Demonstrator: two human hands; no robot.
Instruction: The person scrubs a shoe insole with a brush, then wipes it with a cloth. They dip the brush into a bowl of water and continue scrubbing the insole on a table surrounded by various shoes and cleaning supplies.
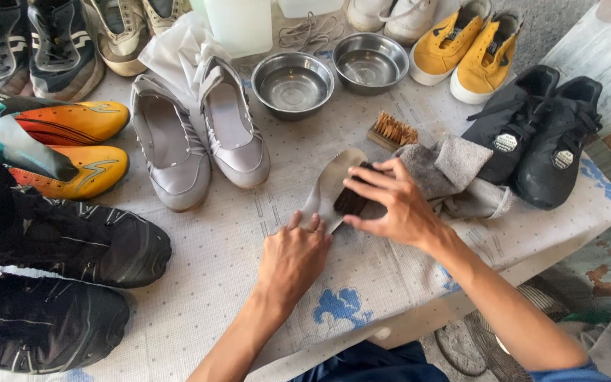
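both hands [293,256] flat over insole [332,182]

My left hand [293,256] pins the flat grey insole [330,185] on the cloth-covered table [213,262]; two round steel bowls [293,83] sit behind it.

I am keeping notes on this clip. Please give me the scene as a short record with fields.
Left hand: left hand presses flat on the grey insole
Right hand: right hand grips a dark brush on the insole
Beside right hand: grey cloth, second brush
Behind: two steel bowls, grey flat shoes
Surface: table with patterned cloth
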